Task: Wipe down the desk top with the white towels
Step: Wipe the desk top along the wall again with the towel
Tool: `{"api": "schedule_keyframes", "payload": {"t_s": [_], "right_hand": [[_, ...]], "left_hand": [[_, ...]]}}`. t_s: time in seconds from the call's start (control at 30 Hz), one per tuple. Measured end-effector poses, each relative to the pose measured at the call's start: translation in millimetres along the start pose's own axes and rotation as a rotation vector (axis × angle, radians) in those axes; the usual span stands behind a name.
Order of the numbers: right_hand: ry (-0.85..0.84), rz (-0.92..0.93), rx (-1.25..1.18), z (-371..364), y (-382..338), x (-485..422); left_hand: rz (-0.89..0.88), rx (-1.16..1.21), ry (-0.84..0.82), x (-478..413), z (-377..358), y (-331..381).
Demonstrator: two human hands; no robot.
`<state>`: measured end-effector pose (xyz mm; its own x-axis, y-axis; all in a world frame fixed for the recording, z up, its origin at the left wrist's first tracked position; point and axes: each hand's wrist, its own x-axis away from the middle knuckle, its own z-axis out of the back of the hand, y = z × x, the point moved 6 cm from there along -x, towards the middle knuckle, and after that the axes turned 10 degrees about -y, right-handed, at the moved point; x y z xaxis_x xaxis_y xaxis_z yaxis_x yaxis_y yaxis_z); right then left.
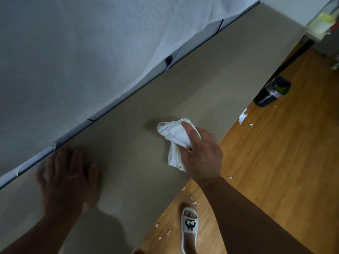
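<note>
Nearest is the left hand (67, 178), lying flat with fingers spread on the desk top (201, 79) near its back edge and holding nothing. The right hand (201, 154) squeezes the bunched white towel (174, 142) on the desk top, close to its front edge. Dirt could get pushed off that front edge onto the floor (275, 162), where little crumbs (195, 203) already lie, because the towel sits so near it; its long way runs across the desk top, front to back, with the stitched end pointing at the back edge.
</note>
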<state>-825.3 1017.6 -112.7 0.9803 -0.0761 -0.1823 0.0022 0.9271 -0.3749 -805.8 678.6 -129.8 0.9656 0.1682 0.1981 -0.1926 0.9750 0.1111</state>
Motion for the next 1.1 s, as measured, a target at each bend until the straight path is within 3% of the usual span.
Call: {"api": "schedule_keyframes", "payload": {"t_s": [0.1,0.3,0.77,0.93,1.1], "right_hand": [[-0.010,-0.002,0.006,5,23,-22],[-0.021,-0.041,0.009,14,73,-67],[0.009,-0.125,-0.022,39,184,-177],[0.015,-0.223,-0.006,40,182,-180],[-0.017,-0.272,-0.038,26,118,-133]], "left_hand": [[-0.001,0.016,0.014,-9,5,15],[-0.212,0.020,0.053,-40,6,82],[-0.185,-0.034,0.102,-71,-5,120],[-0.182,-0.047,0.085,-71,-5,117],[-0.168,-0.074,0.072,-71,-6,117]]}}
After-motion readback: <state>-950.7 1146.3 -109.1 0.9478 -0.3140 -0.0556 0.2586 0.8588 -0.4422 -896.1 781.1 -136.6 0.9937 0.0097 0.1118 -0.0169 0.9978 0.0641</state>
